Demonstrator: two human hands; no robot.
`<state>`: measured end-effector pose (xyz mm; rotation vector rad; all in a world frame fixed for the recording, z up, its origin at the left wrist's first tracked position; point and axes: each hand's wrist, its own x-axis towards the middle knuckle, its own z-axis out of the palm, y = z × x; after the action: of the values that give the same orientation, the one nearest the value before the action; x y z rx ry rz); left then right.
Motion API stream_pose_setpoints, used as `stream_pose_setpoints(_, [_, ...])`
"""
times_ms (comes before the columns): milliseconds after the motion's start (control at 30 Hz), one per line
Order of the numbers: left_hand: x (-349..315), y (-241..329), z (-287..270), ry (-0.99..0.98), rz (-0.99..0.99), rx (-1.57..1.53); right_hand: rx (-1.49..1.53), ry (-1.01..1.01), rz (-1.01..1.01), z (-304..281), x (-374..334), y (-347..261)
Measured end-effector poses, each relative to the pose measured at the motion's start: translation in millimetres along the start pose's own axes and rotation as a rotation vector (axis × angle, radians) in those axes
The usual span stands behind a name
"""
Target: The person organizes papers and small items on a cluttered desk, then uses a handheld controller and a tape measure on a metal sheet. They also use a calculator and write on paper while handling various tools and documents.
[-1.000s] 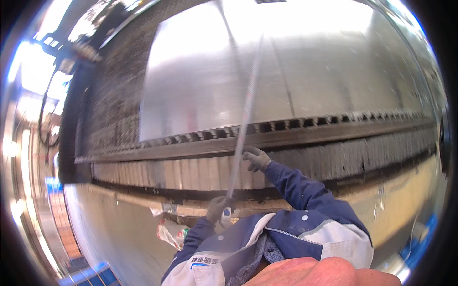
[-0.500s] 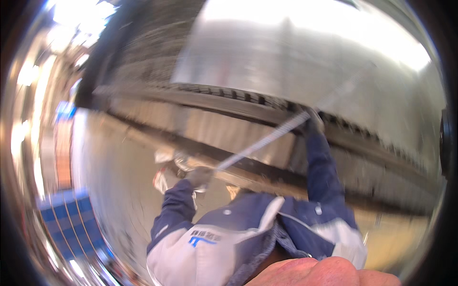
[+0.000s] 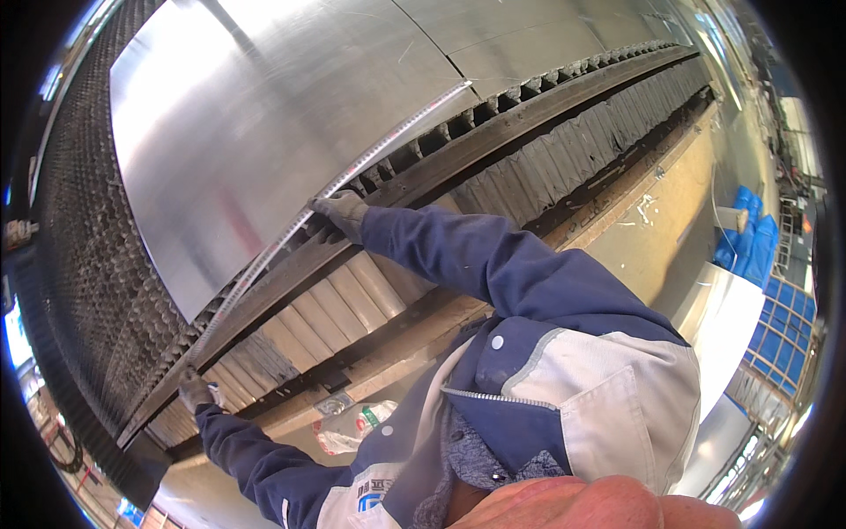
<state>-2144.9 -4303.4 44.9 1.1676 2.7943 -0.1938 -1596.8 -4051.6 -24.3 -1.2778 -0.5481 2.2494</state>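
Observation:
A pale measuring tape (image 3: 388, 141) is drawn out slantwise along the near edge of a shiny metal sheet (image 3: 256, 115). My right hand (image 3: 344, 214), in a grey glove, is closed on the blade partway along, at the sheet's edge. Beyond it the tape's free end reaches over the sheet. My left hand (image 3: 196, 390), gloved too, is closed at the tape's lower end beside the bed's dark frame rail (image 3: 291, 295). Whether the tape's case sits in its palm is hard to make out.
The sheet lies on a bed of jagged dark slats (image 3: 115, 238); another metal sheet (image 3: 546, 44) adjoins it. Pleated grey covers (image 3: 564, 163) run below the rail, above a tan ledge (image 3: 634, 198) with scraps. A crumpled plastic bag (image 3: 357, 425) lies near my body. Blue bundles (image 3: 749, 238) stand right.
My view has swung, so more slatted bed shows on the left. The tape now lies along the sheet's edge instead of crossing the rail, and my left hand has come up to the rail.

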Motion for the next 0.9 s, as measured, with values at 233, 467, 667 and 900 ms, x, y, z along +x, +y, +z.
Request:
stream_pose_setpoints(233, [104.9,23.2,12.5,0.058,0.149,-0.104,0.202,0.055,0.014,19.2,43.0,-11.2])
stream_pose_setpoints(467, [164.9,25.9,31.3,0.037,0.114,0.042,0.161,0.118,0.132,21.4,58.9,-26.2])
stream_pose_setpoints(667, [165.7,-2.8,50.2,-0.123,0.291,-0.527,0.203,0.085,0.205,18.7,65.7,-12.4])
stream_pose_setpoints(900, [133.5,87.2,-1.7,-0.281,0.095,0.197,-0.034,0.168,0.182,14.3,48.0,-24.3])
